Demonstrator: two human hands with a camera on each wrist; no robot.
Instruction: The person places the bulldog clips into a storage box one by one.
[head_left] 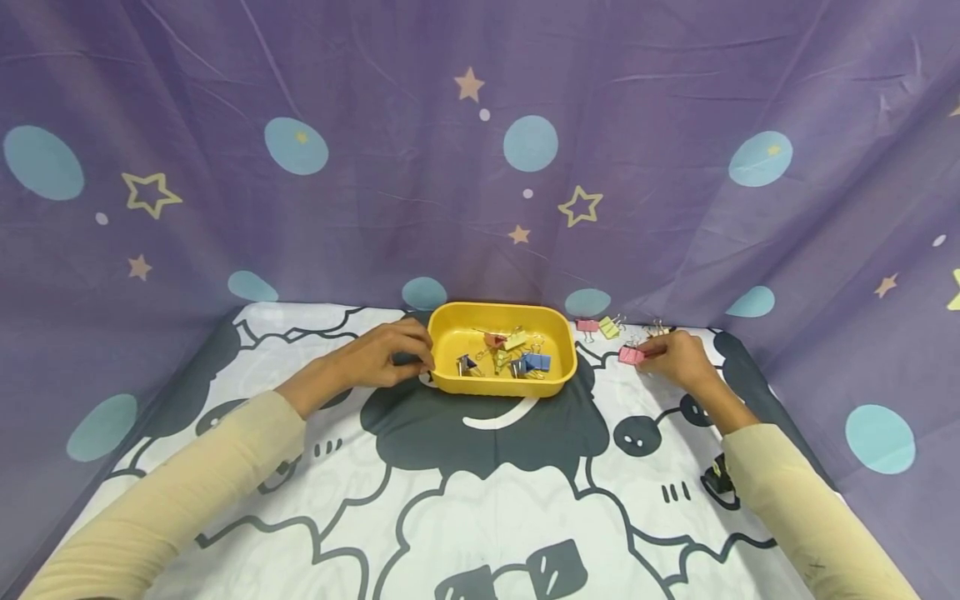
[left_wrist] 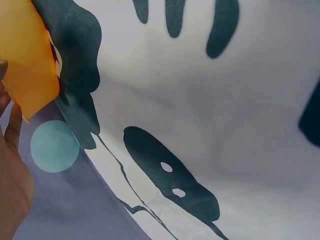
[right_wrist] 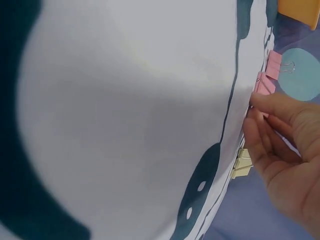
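Note:
My right hand pinches a pink binder clip between thumb and fingertips, close over the cloth to the right of the yellow tray. In the right wrist view this pink clip shows at the fingertips, partly hidden by them. My left hand holds the tray's left end with bent fingers; the left wrist view shows its fingertips against the tray's wall. Inside the tray lie several binder clips, among them a blue one, a yellow one and a red one.
Beyond the right hand lie another pink clip and a yellow-green clip. A pale yellow clip sits beside the right fingers. A purple patterned curtain rises directly behind the tray. White printed cloth covers the surface.

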